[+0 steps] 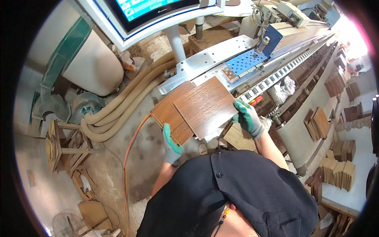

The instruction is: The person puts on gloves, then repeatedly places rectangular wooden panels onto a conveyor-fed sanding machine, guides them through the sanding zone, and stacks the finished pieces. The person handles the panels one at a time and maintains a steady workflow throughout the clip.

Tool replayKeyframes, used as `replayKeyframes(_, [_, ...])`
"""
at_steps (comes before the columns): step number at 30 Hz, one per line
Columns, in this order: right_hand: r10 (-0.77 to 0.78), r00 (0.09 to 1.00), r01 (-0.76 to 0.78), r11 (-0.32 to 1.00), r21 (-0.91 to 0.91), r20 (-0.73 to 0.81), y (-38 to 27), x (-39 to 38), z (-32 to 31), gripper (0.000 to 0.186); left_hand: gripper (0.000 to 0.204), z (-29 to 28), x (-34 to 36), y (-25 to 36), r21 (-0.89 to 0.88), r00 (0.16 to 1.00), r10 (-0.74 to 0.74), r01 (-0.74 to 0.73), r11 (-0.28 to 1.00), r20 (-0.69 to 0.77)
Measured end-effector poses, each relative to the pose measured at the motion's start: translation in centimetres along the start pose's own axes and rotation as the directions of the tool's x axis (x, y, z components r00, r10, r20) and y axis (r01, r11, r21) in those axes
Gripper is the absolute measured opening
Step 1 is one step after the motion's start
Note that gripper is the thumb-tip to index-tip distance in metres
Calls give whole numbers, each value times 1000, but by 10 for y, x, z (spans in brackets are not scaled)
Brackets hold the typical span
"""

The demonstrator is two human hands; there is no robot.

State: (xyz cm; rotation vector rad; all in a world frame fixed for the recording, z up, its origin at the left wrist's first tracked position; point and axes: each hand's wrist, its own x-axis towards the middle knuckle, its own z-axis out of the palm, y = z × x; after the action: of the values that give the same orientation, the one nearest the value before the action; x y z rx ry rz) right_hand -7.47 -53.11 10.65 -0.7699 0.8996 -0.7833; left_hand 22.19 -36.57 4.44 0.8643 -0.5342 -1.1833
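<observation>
Two brown wood-grain boards are held in front of my body, one partly over the other. My left hand [172,147], in a grey and green glove, grips the near corner of the left board [167,114], its thumb lying on top. My right hand [249,119], gloved alike, is closed on the right edge of the upper board [207,103]. That board covers part of the left one and shines near its lower corner. The fingers beneath the boards are hidden. Just beyond the boards lies the machine's metal bed [196,66].
A control screen [154,10] stands at the top, with thick hoses [118,112] below it. A blue perforated plate [245,62] and a chain track [282,71] run rightward. A belt conveyor [292,138] carries boards [319,123]. More stacked boards [337,172] are at far right.
</observation>
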Motion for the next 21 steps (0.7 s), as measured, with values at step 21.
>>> replayKeyframes(21, [-742,633,370,37,-928,223,-17,90,-86,52,67,-82,43,-44,118,978,-70,95,988,-197])
